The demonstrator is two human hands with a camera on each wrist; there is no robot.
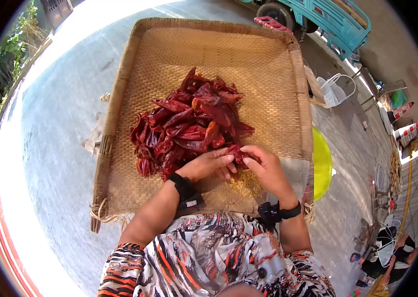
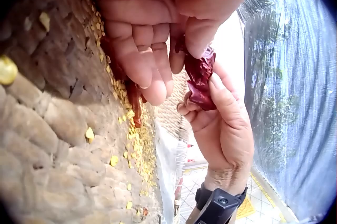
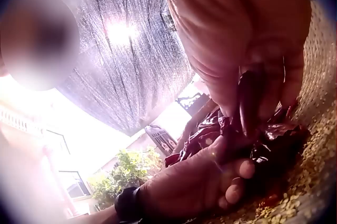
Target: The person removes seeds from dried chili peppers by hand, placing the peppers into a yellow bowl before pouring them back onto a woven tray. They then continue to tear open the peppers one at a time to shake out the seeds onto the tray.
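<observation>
A dried red chili pepper (image 2: 200,79) is pinched between both hands, low over the near right part of a woven tray (image 1: 164,47). My left hand (image 1: 203,167) grips one end with thumb and forefinger, its other fingers loosely bent below. From the other side my right hand (image 1: 268,171) pinches the pepper between thumb and fingers. A heap of dried red chilies (image 1: 189,119) lies just beyond the hands. Yellow seeds (image 1: 246,185) are scattered on the weave under them, and in the left wrist view a strip of red pepper lies among the seeds.
The tray has a raised rim (image 1: 112,109) on its sides. Right of it are a lime-green round basin (image 1: 322,163) and a white plastic basket (image 1: 335,91). A teal cart (image 1: 335,24) stands at the back right. Another person (image 1: 392,260) shows at the lower right.
</observation>
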